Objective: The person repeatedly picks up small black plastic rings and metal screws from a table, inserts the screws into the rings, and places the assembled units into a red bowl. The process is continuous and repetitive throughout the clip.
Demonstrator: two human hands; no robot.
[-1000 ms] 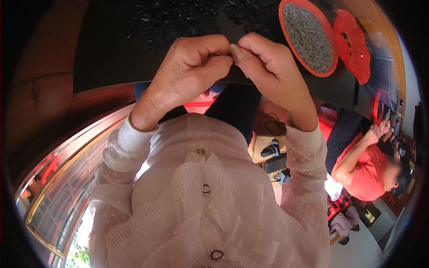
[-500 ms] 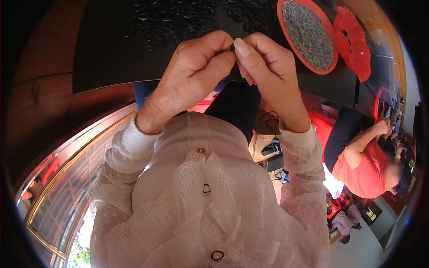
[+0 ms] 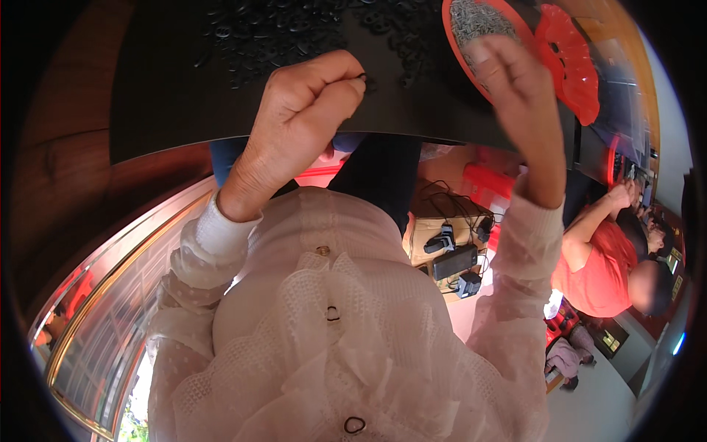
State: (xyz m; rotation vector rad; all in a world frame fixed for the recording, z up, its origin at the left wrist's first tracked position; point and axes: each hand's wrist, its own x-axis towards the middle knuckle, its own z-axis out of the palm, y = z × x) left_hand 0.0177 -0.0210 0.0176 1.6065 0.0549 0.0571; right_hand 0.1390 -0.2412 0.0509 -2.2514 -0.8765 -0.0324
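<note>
My left hand point(image 3: 305, 103) is closed in a pinch above the near part of the dark table point(image 3: 169, 110). A small black part point(image 3: 361, 76) shows at its fingertips, mostly hidden by the thumb and forefinger. Over to the right, my right hand point(image 3: 521, 92) is at the near side of an orange-red dish point(image 3: 450, 37) filled with small, thin grey metal pieces point(image 3: 479, 18). Its fingers are bent and blurred, and whether anything is between them cannot be seen. Loose black parts point(image 3: 276, 29), some ring-shaped, lie spread beyond my left hand.
Right of the dish is a red, wavy-edged tray point(image 3: 571, 70) with holes. Below the table, a cardboard box point(image 3: 427, 243) carries black devices and cables. Another person in a red shirt point(image 3: 596, 272) sits at the right. A gold-framed panel point(image 3: 96, 317) stands at the lower left.
My right hand has left my left hand and moved right to the dish. The left hand stays pinched, the black part now showing at its tips. The view has shifted slightly.
</note>
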